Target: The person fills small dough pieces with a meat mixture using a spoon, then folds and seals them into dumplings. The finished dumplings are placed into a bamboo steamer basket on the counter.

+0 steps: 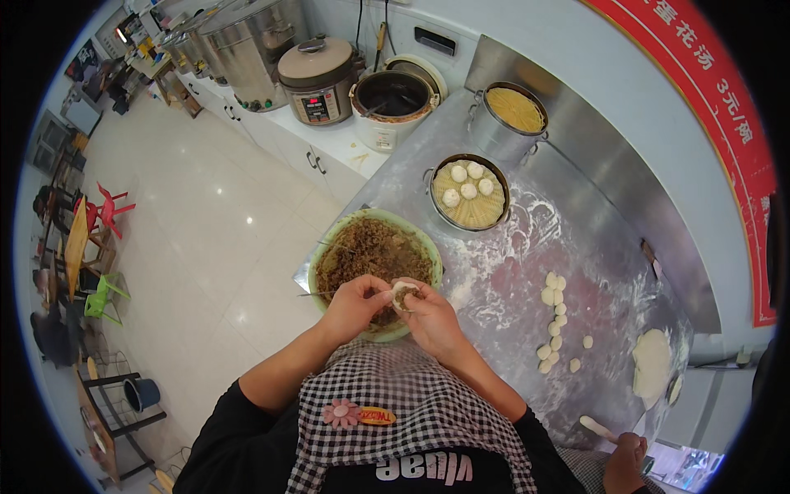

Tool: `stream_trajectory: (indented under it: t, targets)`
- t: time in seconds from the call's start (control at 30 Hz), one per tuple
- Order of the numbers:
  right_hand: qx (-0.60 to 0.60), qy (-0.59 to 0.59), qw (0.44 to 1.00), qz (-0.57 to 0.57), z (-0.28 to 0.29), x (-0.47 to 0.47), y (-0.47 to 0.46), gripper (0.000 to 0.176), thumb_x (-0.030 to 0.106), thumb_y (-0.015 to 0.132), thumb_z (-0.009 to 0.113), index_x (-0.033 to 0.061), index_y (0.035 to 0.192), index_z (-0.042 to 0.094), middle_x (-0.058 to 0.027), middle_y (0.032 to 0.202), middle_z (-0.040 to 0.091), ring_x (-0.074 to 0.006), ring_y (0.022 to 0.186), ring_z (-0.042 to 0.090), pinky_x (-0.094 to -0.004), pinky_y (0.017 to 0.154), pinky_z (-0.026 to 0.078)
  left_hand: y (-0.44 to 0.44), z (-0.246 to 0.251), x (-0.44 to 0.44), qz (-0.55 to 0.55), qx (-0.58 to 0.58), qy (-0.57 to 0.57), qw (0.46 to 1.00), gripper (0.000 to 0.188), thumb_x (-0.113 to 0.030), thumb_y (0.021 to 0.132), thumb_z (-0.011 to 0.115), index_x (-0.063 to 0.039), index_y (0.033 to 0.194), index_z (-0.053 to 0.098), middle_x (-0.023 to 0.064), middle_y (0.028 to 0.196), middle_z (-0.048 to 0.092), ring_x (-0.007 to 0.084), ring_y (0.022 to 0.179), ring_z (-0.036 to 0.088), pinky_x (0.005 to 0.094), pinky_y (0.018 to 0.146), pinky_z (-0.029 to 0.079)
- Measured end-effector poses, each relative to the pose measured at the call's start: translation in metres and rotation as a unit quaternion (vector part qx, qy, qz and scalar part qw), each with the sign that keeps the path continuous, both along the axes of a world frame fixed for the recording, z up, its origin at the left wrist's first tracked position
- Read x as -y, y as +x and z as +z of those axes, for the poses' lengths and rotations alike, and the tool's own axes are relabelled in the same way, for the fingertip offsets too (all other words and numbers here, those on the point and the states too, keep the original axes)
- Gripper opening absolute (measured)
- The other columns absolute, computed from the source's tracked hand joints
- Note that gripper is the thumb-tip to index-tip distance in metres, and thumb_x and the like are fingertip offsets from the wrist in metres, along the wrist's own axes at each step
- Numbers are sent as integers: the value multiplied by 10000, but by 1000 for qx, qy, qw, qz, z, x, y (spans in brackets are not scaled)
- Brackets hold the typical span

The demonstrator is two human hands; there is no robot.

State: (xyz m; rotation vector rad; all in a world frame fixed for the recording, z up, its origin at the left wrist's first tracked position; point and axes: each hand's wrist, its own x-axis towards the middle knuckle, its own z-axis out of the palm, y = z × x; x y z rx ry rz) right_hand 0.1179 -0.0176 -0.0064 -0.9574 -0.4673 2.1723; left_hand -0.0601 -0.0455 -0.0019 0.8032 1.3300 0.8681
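Note:
Over a green bowl (437, 247) of brown minced filling, both my hands work on one filled dough wrapper (398, 289). My right hand (426, 312) cups the wrapper, its thumb on the filling. My left hand (361, 305) pinches the wrapper's left edge. A thin metal utensil (316, 294) lies across the bowl's rim beside my left hand. Behind the bowl, several white buns (468, 190) sit on the woven liner of a round metal steamer (507, 200). To the right, small dough pieces (555, 328) form a rough row on the floured metal table (494, 346).
Another steamer (503, 133) with a bare liner stands behind. An electric pressure cooker (318, 86) and an uncovered rice cooker (392, 117) are on the white counter. At lower right, a co-worker's hands (626, 460) are near a dough roll (597, 428) and a flat dough sheet (652, 364).

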Motion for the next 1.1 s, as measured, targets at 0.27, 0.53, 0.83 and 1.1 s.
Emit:
stream_trajectory:
  t: [0.27, 0.53, 0.83, 1.1]
  targets:
    - [244, 195, 945, 97, 3, -2, -3, 424, 6, 980, 464, 43, 1401, 498, -116, 1149, 642, -180, 879, 689, -276, 776, 526, 3, 20, -6, -11, -27, 73, 997, 89, -74, 969, 624, -1, 1017, 643, 18, 937, 635, 111, 833, 601, 257, 770, 501]
    - [289, 234, 910, 184, 38, -13, -6, 598, -57, 961, 428, 112, 1531, 355, -166, 1334, 548, -219, 1090, 618, -314, 849, 562, 1, 30, -12, -62, -101, 97, 988, 98, -72, 959, 640, -14, 1036, 628, 31, 971, 607, 123, 912, 579, 288, 834, 485]
    - [213, 184, 938, 201, 36, -23, 6, 638, 22, 956, 492, 52, 1555, 273, -171, 1342, 552, -230, 1133, 587, -314, 948, 478, -2, 41, -15, -86, -141, 94, 982, 83, -76, 927, 676, -22, 986, 654, 48, 983, 619, 136, 940, 594, 298, 849, 488]
    - [285, 274, 891, 225, 32, -20, 4, 638, 20, 968, 476, 37, 1562, 244, -177, 1426, 496, -258, 1248, 535, -334, 1028, 424, -1, 49, -19, -98, -90, 91, 987, 115, -76, 927, 682, -12, 1018, 653, 50, 1012, 625, 138, 963, 595, 303, 870, 488]
